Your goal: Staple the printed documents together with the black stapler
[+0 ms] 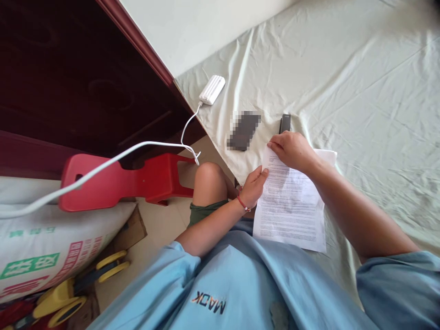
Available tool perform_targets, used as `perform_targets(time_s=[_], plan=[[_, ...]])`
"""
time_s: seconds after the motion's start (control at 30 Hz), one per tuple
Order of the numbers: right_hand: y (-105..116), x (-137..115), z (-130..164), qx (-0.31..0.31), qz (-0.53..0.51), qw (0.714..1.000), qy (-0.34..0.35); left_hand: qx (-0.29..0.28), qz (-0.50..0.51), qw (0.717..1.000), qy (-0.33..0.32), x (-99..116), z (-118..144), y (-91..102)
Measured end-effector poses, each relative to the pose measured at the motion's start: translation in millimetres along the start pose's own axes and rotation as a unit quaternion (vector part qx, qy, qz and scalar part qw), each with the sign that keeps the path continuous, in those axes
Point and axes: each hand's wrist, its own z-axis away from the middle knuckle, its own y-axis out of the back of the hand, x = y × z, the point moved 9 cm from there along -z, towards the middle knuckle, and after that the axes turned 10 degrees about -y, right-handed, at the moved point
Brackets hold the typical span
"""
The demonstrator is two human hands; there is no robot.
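A: What are the two hands doing?

B: Both are on a printed sheet of paper [290, 208] that lies on the pale bedsheet [360, 91], at about five o'clock from the middle of the view. The left hand [253, 185] pinches the paper's left edge near the top, thumb on the upper face and fingers curled underneath, so it is closed on the sheet. A red bracelet [242, 204] circles that wrist.

A: And the right one?

B: The right hand [292, 149] lies at the paper's top edge, at twelve o'clock from the sheet's middle. Its fingers are bent and held together, tips pressing the top left corner. Whether it grips the paper or only presses down on it, I cannot tell.

A: What lies near the hands?

B: A small dark stick-shaped device [285, 123] sits just beyond the right hand, at twelve o'clock from it and very close. A blurred dark flat object [244, 131] rests at ten o'clock from that hand, a little apart. Farther out at ten o'clock, a white power bank [212, 90] lies at the bed's corner, with a white cable [137, 149] running off toward nine o'clock, over a red plastic stool [130, 181].

A: Anything under the paper?

B: Its lower edge reaches the person's light blue shirt [247, 275].
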Motion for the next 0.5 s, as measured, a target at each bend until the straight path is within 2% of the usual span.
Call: perform_targets(time_s=[0.07,0.13,0.27,0.33,0.43,0.5], plan=[[-8.2,6.9,-6.4,-0.027,0.005,0.999,-0.022,0.004,-0.03,1.0,-0.002,-3.8,-0.5,4.9],[-6.1,14.4,-14.3,-0.021,-0.013,0.999,-0.04,0.013,-0.056,0.998,0.012,-8.8,-3.7,11.1],[26.2,52.6,-37.8,0.114,-0.041,0.986,-0.113,0.017,-0.053,0.996,0.073,-20.0,-14.4,17.1],[33.0,77.3,-55.3,0.152,-0.039,0.977,-0.142,0.013,-0.032,0.995,0.099,-23.7,-20.0,15.7],[20.8,109.0,-88.3,0.143,-0.034,0.973,-0.176,0.022,-0.022,0.992,0.124,-27.2,-27.3,14.1],[0.2,122.1,-108.8,0.095,-0.044,0.974,-0.202,0.032,-0.028,0.99,0.136,-28.2,-31.5,12.5]])
